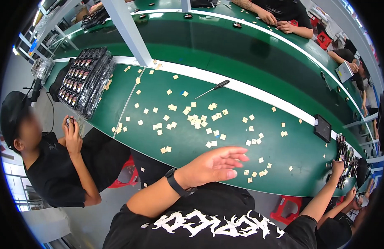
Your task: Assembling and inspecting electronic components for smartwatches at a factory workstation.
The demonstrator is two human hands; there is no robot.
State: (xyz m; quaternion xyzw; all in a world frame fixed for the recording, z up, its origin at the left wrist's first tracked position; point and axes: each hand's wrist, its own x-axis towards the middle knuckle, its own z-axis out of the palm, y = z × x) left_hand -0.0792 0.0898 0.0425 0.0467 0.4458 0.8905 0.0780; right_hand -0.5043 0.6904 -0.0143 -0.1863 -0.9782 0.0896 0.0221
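My left hand (212, 165) hovers above the near edge of the green table (187, 164), fingers stretched out and holding nothing. A dark watch (177, 182) is on that wrist. Far to the right, my right hand (337, 167) reaches to a heap of small dark devices (347, 155). Its fingers are closed at the heap's near left side; what they grip is too small to make out. Many cream square pieces (196, 120) lie scattered over the tabletop. Beyond them rests a black-handled screwdriver (221, 84), its shaft pointing toward the squares.
A black tray (322, 128) stands by the far white rail, left of the heap. Stacked black trays (71, 97) with small devices stand at the left. A seated co-worker (47, 162) there holds a small device. A grey post (132, 35) rises beyond the table; red stools (286, 207) are below.
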